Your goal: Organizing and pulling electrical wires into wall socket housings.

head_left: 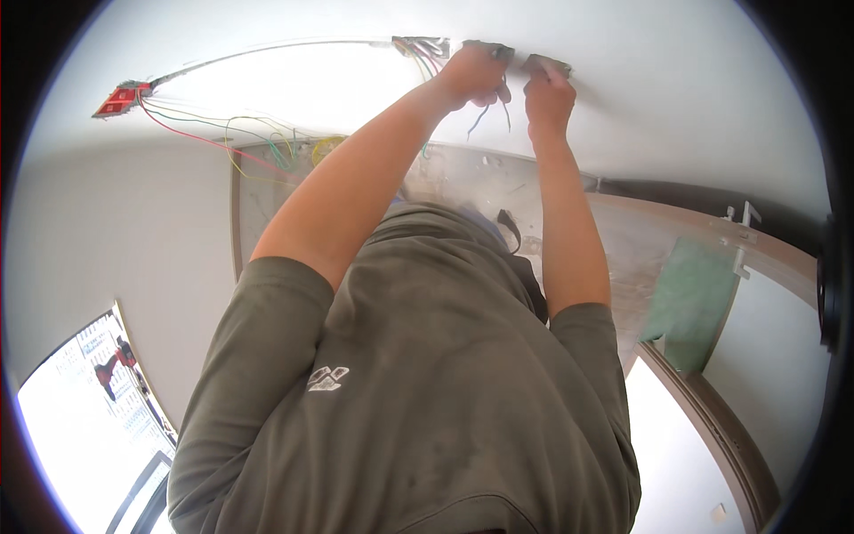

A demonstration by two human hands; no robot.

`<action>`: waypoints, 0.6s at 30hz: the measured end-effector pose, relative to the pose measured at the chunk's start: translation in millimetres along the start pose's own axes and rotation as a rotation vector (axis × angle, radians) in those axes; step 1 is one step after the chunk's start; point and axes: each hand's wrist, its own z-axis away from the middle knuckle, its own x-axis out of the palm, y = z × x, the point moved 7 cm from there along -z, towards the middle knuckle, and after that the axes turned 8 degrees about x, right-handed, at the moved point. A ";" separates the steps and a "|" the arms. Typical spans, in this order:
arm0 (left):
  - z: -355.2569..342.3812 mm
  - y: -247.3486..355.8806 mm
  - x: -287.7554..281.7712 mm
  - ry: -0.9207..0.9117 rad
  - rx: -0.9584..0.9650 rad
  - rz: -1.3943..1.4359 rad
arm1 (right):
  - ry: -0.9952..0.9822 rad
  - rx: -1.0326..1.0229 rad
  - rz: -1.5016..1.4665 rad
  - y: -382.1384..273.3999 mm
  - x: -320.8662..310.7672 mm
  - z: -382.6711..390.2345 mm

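Observation:
My left hand (pixel 476 76) is raised to a dark opening in the white wall (pixel 667 89), its fingers curled at the opening around something hidden, with thin grey wires (pixel 480 123) dangling below. My right hand (pixel 550 105) is closed at a neighbouring opening (pixel 560 68) just to the right; what it grips is hidden. Left of my hands, another opening (pixel 420 46) has coloured wires hanging out. At the far left a red box (pixel 120 100) in the wall trails long red, green and yellow wires (pixel 253 160).
A dusty floor (pixel 489 182) lies beyond my body, with a yellow coil of wire (pixel 325 149) near the wall. At the right are a green panel (pixel 685 285) and a door frame (pixel 712 418). At the lower left, a red-and-black tool (pixel 114 365) appears against a bright window (pixel 67 427).

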 end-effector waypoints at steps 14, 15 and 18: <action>-0.4 -5.4 -1.9 -0.023 -0.009 0.077 | -0.102 -0.031 0.176 -0.2 1.7 -21.2; -0.5 -2.9 -0.8 -0.038 0.020 0.085 | -0.092 -0.046 0.159 1.0 0.1 -20.6; -2.2 -3.9 -1.2 -0.056 -0.003 0.080 | -0.125 -0.014 0.107 4.7 -3.5 -25.9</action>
